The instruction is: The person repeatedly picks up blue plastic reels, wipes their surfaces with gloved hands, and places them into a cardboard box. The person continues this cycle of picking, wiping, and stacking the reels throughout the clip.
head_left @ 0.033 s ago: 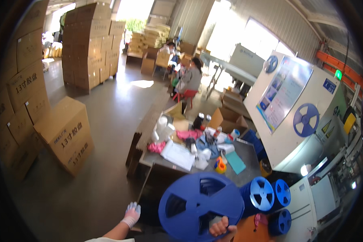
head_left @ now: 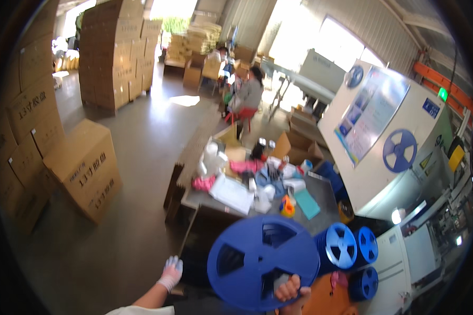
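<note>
In front of me is a large blue plastic reel [head_left: 260, 257], a flat round disc with fan-shaped cut-outs and a small centre hole. My right hand [head_left: 291, 290] grips it at the lower right, fingers curled through a cut-out near the rim. To the left of the reel, apart from it, my left hand [head_left: 172, 272] wears a pale glove. Its fingers point up and hold nothing. More blue reels [head_left: 341, 247] stand in stacks at the right, beside an orange surface [head_left: 323, 296].
A cluttered dark table [head_left: 323, 210] lies ahead, with papers [head_left: 231, 193], an orange tape dispenser [head_left: 287, 206] and a teal pad [head_left: 306, 203]. Cartons [head_left: 86, 168] stand at left. A white machine [head_left: 373, 115] rises at right. A seated person [head_left: 249, 97] is farther back.
The scene has shifted slightly upward in the view. My left hand sits a little higher in the picture, as does my right hand with the reel; the grip looks the same.
</note>
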